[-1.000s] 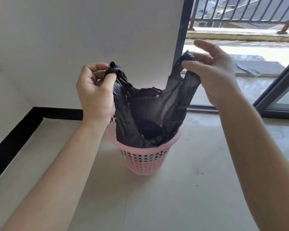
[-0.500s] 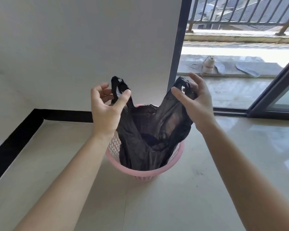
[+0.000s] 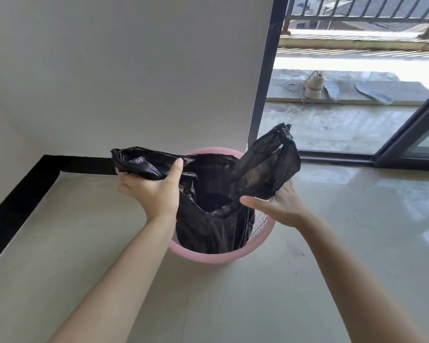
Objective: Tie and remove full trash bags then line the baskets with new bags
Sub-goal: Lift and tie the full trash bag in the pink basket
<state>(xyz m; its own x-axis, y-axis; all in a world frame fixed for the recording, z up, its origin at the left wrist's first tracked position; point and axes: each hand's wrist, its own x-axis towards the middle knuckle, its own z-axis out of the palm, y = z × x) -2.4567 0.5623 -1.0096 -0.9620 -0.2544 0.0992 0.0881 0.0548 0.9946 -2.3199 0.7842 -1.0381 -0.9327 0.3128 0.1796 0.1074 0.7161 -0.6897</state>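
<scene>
Our left hand (image 3: pixel 151 191) grips one upper flap of the black bag (image 3: pixel 208 233). The thumb lies across the top of the plastic and the fingers are curled beneath it, so the flap is bunched in our grasp and its loose end sticks out to the left, past our knuckles. Our right hand (image 3: pixel 282 209) holds the opposite flap at its lower edge. The thumb points inward toward the bag's mouth, and the fingers are mostly hidden behind the plastic. That flap stands up above the hand, leaning to the right, with its crumpled tip the highest part of the bag.

Between our two hands the bag's mouth sags open and dark; we cannot tell what lies inside. The body of the bag hangs down into the pink basket (image 3: pixel 208 258), which sits directly below and between our wrists. Its rim shows in front of the bag and again behind it, and a patch of its perforated side shows under our right hand.

The basket stands on a pale glossy floor (image 3: pixel 233 305), near a white wall (image 3: pixel 134 70) edged with black skirting (image 3: pixel 18 201). Just behind the basket rises a dark door frame (image 3: pixel 268 70). Beyond it, on a sunlit step well apart from us, lie a light shoe (image 3: pixel 313 86) with trailing laces and a grey insole (image 3: pixel 373 94), with a railing (image 3: pixel 357 8) farther back.
</scene>
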